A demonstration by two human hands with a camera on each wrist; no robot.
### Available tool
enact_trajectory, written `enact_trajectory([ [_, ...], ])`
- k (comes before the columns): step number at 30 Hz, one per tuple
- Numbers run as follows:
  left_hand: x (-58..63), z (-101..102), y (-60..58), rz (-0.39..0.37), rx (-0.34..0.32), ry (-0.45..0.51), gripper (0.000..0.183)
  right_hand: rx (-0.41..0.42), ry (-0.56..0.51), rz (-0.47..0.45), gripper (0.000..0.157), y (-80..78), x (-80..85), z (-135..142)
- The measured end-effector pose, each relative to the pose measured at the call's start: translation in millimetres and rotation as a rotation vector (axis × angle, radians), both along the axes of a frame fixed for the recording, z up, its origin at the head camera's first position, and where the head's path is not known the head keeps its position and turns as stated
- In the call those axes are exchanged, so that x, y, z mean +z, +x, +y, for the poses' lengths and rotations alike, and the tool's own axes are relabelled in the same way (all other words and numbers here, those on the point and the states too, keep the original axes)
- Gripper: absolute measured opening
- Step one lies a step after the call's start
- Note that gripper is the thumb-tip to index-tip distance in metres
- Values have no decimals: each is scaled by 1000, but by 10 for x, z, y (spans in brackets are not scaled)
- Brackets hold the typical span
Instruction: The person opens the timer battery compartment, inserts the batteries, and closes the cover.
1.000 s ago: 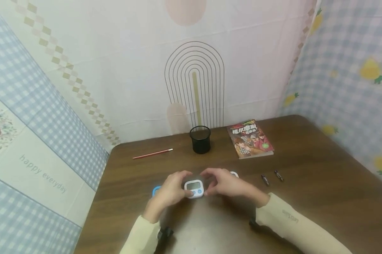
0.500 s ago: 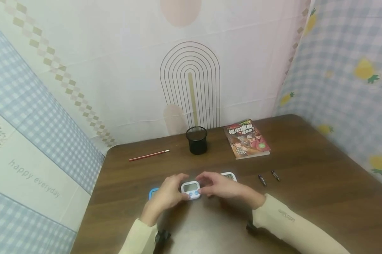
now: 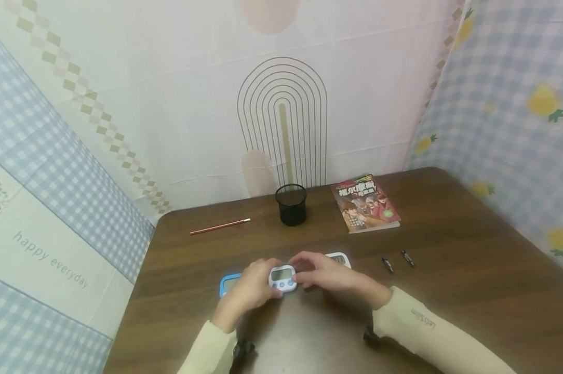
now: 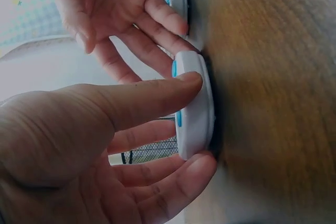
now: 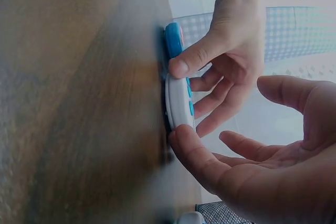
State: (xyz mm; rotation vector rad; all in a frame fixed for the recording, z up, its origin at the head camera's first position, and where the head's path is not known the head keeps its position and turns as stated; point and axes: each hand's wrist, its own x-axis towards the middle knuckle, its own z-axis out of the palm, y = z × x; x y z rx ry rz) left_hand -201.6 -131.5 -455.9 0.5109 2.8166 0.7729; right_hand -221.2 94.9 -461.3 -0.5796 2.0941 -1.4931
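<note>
A small white digital timer (image 3: 281,273) with blue buttons lies between both hands at the table's middle. My left hand (image 3: 251,285) pinches it, thumb along the near edge in the left wrist view and fingers on the opposite side. My right hand (image 3: 327,272) is at its right end; in the right wrist view one fingertip touches the white casing (image 5: 178,106) while the thumb and other fingers stand spread apart. Left of it is a blue-rimmed timer (image 3: 226,283), partly hidden by the left hand. Another white timer (image 3: 341,258) shows behind the right hand.
A black mesh pen cup (image 3: 292,212) stands towards the back. Left of it lies a red pencil (image 3: 219,226), and right of it a comic-style book (image 3: 366,205). Two small dark batteries (image 3: 387,264) lie on the wooden table (image 3: 454,249) at right.
The right hand has come in closer, its fingers now at the timer's right edge. The left thumb has slid from the timer's face to its near edge. The timer has turned slightly.
</note>
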Motion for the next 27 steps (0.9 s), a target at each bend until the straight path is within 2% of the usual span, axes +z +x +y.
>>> enact_trajectory([
  [7, -14, 11, -6, -11, 29, -38, 63, -11, -11, 1, 48, 1, -10, 5],
  [15, 9, 30, 11, 16, 48, -2, 66, -58, -42, -8, 43, -17, 21, 51],
  [27, 55, 44, 9, 172, 49, -24, 69, -204, -174, -17, 30, -55, 98, 87],
])
